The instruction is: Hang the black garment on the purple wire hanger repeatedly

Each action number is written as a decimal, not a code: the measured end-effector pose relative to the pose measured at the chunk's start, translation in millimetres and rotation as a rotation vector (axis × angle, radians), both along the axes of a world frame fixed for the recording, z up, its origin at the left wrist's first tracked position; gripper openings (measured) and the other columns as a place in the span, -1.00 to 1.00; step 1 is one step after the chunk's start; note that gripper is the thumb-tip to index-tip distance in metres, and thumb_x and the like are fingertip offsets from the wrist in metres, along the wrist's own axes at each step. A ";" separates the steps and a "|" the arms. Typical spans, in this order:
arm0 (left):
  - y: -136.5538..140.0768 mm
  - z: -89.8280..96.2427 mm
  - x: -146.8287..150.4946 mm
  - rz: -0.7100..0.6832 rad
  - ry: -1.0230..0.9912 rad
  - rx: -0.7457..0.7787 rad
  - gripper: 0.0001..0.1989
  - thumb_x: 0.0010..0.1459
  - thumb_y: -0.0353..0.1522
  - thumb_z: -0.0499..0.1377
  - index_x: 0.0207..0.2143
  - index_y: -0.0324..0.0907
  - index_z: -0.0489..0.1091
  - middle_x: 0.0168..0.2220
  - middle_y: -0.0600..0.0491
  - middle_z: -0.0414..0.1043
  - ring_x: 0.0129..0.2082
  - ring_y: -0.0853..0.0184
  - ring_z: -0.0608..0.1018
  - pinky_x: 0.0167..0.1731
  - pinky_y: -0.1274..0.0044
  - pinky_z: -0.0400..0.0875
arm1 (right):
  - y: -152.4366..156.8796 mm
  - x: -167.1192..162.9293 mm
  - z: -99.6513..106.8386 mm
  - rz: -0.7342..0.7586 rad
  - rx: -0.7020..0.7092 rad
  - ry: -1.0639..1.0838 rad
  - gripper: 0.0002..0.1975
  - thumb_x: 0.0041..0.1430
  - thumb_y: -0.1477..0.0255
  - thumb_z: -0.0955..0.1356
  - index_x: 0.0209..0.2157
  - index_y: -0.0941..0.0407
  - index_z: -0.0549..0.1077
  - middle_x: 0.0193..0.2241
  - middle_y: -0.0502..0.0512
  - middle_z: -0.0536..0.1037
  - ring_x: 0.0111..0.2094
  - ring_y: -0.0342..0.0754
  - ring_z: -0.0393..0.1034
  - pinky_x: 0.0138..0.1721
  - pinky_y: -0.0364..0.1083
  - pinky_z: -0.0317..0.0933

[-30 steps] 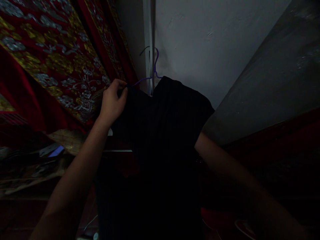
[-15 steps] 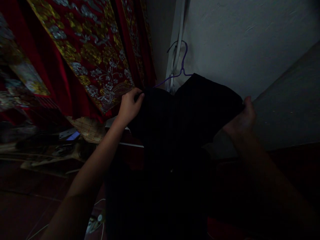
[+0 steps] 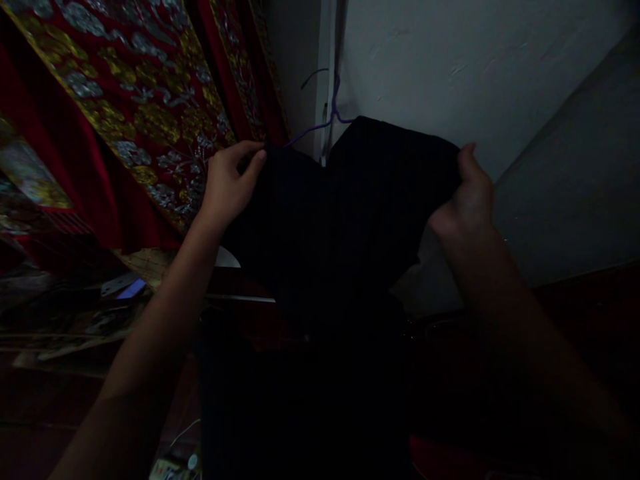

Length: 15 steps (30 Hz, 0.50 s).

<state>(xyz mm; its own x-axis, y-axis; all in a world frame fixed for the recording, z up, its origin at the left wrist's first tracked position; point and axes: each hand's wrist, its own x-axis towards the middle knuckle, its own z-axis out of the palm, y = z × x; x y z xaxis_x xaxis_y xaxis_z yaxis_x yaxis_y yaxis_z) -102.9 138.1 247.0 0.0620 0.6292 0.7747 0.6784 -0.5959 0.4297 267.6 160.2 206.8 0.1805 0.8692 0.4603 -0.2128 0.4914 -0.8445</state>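
Note:
A black garment (image 3: 345,207), likely a short-sleeved top, is spread on a purple wire hanger (image 3: 334,110). My left hand (image 3: 231,179) pinches its left shoulder between thumb and fingers. At the opposite side my right hand (image 3: 467,200) grips the sleeve edge, thumb on top and fingers partly behind the cloth. The hanger's hook shows above the neckline, beside a pale vertical strip (image 3: 325,80). Most of the garment's lower part is lost in darkness.
Red cloth with gold and silver embroidery (image 3: 150,100) hangs at the left. A grey-white wall (image 3: 425,60) stands behind and to the right. Low at the left are a lit phone-like screen (image 3: 131,289), clutter and a white cable (image 3: 184,432) on the dark red floor.
Both hands, the garment and the hanger have shifted up and left in the view, along with the background. Both hands keep hold of the cloth.

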 end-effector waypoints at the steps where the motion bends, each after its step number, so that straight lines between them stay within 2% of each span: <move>1: -0.1 4.7 -1.2 0.005 0.004 -0.010 -0.69 0.29 -0.15 0.11 -0.10 -0.10 0.53 -0.08 0.02 0.59 -0.04 0.17 0.56 0.03 0.41 0.38 | 1.4 -1.8 2.9 0.006 0.012 -0.029 -0.33 0.27 -0.04 0.24 0.22 0.12 0.34 0.28 0.27 0.33 0.15 0.13 0.40 0.11 0.17 0.28; 4: 0.5 7.9 -3.5 0.023 0.014 -0.041 -0.68 0.28 -0.13 0.12 -0.09 -0.08 0.54 -0.09 0.02 0.60 -0.06 0.17 0.57 0.02 0.41 0.41 | -2.5 -8.0 2.4 -0.015 0.003 -0.083 -0.28 0.27 -0.07 0.20 0.25 0.14 0.30 0.27 0.28 0.34 0.15 0.14 0.40 0.12 0.18 0.29; 7: 2.5 -0.3 -0.4 -0.013 0.043 -0.056 -0.63 0.27 -0.13 0.14 -0.01 -0.10 0.52 -0.05 -0.01 0.59 -0.06 0.19 0.58 0.02 0.40 0.44 | -14.7 -12.3 -6.3 -0.102 0.004 -0.006 -0.28 0.25 -0.08 0.22 0.21 0.14 0.36 0.25 0.28 0.38 0.17 0.17 0.39 0.10 0.17 0.32; 11: 0.5 -7.2 11.8 -0.113 0.099 -0.018 -0.54 0.30 -0.13 0.12 0.16 -0.12 0.41 0.13 -0.04 0.49 0.13 0.16 0.50 0.18 0.34 0.33 | -31.5 -5.0 -13.3 -0.228 0.068 0.207 -0.45 0.30 0.08 0.20 0.06 0.16 0.49 0.19 0.28 0.44 0.20 0.13 0.37 0.14 0.12 0.32; 15: -9.8 1.6 21.2 -0.144 0.137 0.006 -0.54 0.32 -0.09 0.10 0.18 -0.07 0.39 0.21 -0.04 0.41 0.24 0.12 0.40 0.26 0.27 0.23 | -54.5 12.6 -10.2 -0.192 0.083 0.338 -0.54 0.30 0.16 0.20 -0.12 0.14 0.60 0.12 0.26 0.50 0.19 0.17 0.38 0.17 0.18 0.27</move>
